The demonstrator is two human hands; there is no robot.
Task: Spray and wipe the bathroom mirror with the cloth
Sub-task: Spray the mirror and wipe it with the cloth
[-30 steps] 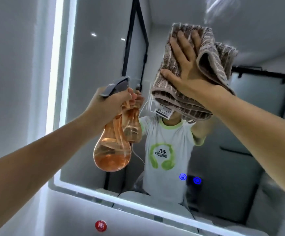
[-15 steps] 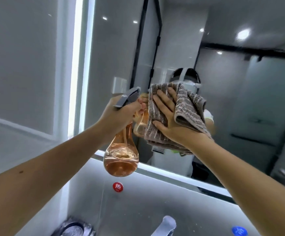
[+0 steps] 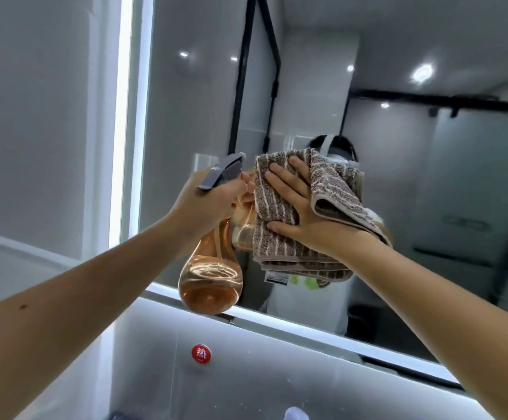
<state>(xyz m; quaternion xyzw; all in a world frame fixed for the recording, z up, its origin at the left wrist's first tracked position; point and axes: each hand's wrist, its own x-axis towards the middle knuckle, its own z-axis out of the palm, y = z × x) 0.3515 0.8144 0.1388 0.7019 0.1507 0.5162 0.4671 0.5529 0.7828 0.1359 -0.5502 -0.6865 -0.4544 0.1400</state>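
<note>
One wide-angle camera on the person's head looks forward along both outstretched forearms, close to the mirror (image 3: 201, 101). The left hand (image 3: 213, 204), gripping the spray bottle (image 3: 213, 283), and the right hand (image 3: 304, 213), flat on the cloth (image 3: 277, 244), sit mid-frame. The mirror's lit lower edge (image 3: 277, 325) runs beneath them.

Red round sticker (image 3: 201, 354) on grey wall (image 3: 277, 377); pale faucet tip (image 3: 295, 414) bottom edge.
</note>
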